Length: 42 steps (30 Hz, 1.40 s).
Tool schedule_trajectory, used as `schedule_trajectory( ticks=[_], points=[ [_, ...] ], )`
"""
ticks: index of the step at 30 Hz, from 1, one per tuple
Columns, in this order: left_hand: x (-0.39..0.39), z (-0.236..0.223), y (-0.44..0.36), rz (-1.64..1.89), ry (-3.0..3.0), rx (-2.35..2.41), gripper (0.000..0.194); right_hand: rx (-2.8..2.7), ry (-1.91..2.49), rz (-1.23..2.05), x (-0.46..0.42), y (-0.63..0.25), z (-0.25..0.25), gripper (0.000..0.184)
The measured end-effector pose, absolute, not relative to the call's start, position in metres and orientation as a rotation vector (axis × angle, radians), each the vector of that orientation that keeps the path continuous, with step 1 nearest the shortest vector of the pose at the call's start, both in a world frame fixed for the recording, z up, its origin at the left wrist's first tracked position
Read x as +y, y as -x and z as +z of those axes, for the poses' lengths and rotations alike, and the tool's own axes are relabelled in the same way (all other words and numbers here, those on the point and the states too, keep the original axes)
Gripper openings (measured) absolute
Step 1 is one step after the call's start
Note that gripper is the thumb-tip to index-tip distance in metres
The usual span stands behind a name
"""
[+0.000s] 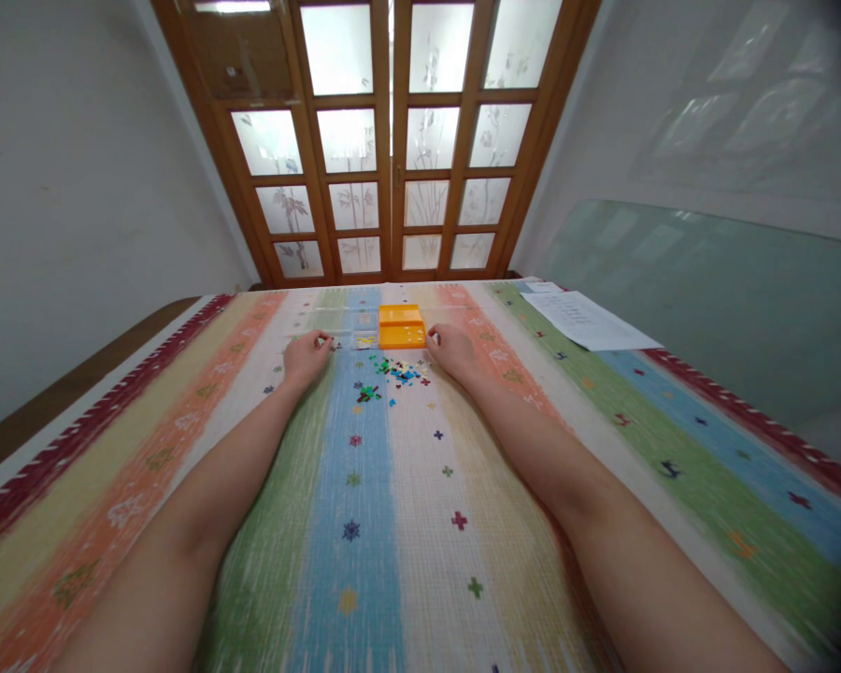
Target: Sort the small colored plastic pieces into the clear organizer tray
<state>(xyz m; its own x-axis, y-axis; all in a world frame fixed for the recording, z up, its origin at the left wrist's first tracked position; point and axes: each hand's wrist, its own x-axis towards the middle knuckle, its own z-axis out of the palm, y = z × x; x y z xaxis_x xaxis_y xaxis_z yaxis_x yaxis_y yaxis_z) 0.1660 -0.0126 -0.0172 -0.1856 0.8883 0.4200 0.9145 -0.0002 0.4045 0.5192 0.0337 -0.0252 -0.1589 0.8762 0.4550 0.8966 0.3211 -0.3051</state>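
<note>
An orange box (pixel 402 343) with its lid raised at the back stands on the striped tablecloth, with a few small pale pieces inside. Against its left side is a clear compartment box (pixel 365 347) holding small yellow bits. My left hand (pixel 306 358) is closed in a pinch just left of the clear box; whatever its fingertips hold is too small to name. At the right edge of the orange box, my right hand (pixel 452 350) has its fingers curled together, their contents hidden. Between the hands and nearer to me lie loose tiny building bricks (pixel 404 373) in green, blue, dark red and yellow.
A small green and brown cluster (pixel 368 394) lies in front of the loose pieces. Printed paper sheets (pixel 581 319) rest at the back right. A pale glass panel (pixel 715 299) leans by the right wall, and wooden doors (pixel 392 140) stand beyond the table.
</note>
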Motion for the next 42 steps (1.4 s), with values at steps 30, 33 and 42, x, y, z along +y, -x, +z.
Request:
schedule_trajectory(
  ticks=[30,33,42],
  points=[
    [-0.026,-0.003,-0.186,-0.477,3.439,-1.614,0.036,-2.213,1.346,-0.014,0.025,-0.513,-0.024,0.023],
    [-0.027,0.001,-0.185,-0.443,3.511,-1.564,0.037,-2.219,1.315,-0.028,0.025,-0.514,-0.025,0.023],
    [-0.03,0.001,-0.193,-0.51,3.562,-1.566,0.034,-2.226,1.333,0.001,0.025,-0.512,-0.024,0.023]
  ],
)
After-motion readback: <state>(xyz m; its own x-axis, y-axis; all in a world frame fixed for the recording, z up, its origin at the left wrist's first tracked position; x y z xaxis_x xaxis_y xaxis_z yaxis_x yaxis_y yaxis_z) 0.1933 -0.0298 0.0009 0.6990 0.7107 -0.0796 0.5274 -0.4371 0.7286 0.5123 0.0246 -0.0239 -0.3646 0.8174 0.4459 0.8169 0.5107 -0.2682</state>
